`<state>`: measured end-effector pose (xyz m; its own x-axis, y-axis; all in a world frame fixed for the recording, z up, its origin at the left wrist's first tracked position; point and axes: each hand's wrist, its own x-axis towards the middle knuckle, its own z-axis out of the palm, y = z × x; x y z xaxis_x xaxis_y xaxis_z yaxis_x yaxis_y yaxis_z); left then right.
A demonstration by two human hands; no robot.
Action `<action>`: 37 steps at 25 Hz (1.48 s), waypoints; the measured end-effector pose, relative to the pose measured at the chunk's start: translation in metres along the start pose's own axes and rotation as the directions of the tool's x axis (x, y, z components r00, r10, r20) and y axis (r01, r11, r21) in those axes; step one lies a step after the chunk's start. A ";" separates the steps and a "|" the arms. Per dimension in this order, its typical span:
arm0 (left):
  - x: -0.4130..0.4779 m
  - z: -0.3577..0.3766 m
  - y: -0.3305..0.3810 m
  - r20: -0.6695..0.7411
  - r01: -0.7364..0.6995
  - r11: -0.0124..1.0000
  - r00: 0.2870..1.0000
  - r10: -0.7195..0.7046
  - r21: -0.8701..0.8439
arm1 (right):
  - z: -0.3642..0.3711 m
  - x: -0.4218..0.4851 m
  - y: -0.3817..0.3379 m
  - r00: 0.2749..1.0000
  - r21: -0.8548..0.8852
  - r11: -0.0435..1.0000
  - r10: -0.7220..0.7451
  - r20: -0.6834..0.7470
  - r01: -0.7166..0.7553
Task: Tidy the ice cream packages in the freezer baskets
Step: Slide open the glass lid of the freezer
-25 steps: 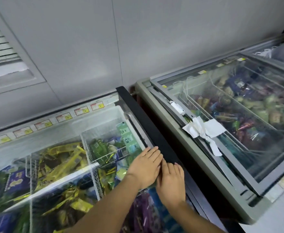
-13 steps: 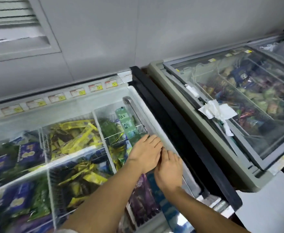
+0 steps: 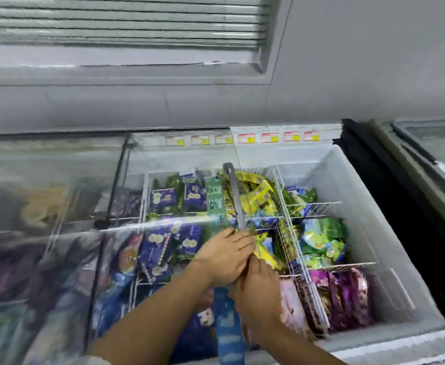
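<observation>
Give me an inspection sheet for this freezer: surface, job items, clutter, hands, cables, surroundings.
Surface: chest freezer uncovered at right, glass lid over its left part.
Job's things: yellow packages, green packages, purple packages, blue packages in wire baskets.
Clutter: nothing seen.
Hands: left hand flat on lid handle; right hand against it, grip unclear.
Cables: nothing seen.
Surroundings: price labels, second freezer at right, slatted vent above.

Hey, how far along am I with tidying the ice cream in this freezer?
Done: the glass lid sits clear of the right-hand baskets. In hand: left hand and right hand are both on the lid's edge. Left: all of the tidying; yellow packages and green packages lie jumbled, none held.
</observation>
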<state>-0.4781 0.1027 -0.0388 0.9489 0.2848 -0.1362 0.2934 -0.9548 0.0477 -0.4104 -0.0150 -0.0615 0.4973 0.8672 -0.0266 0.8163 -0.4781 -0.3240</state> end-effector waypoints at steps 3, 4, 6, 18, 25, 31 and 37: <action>-0.069 0.013 -0.040 0.009 0.070 0.997 0.998 -0.070 -0.038 | 0.024 -0.020 -0.064 0.996 0.065 0.994 -0.082 -0.022 0.083; -0.092 0.014 -0.052 0.002 0.097 0.994 0.995 -0.097 -0.048 | 0.028 -0.026 -0.087 0.993 0.097 0.988 -0.114 -0.029 0.116; -0.132 0.018 -0.071 -0.031 0.133 0.990 0.990 -0.134 -0.048 | 0.037 -0.036 -0.126 0.985 0.154 0.972 -0.173 -0.029 0.175; -0.234 0.032 -0.123 -0.116 0.234 0.971 0.964 -0.238 -0.048 | 0.065 -0.063 -0.219 0.950 0.295 0.919 -0.299 0.092 0.261; -0.250 0.026 -0.130 -0.100 0.261 0.964 0.959 -0.264 -0.043 | 0.067 -0.060 -0.232 0.928 0.394 0.866 -0.365 0.075 0.309; -0.239 0.033 -0.103 -0.149 0.414 0.910 0.899 -0.412 -0.022 | 0.061 -0.039 -0.202 0.831 0.294 0.812 -0.549 0.093 0.504; -0.173 0.040 -0.055 -0.301 0.622 0.767 0.710 -0.637 -0.155 | 0.049 -0.001 -0.129 0.779 0.142 0.775 -0.626 0.035 0.616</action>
<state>-0.6632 0.1021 -0.0571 0.5217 0.8358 0.1711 0.8337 -0.5420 0.1053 -0.5310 0.0527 -0.0659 -0.1336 0.9798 0.1491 0.8974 0.1834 -0.4014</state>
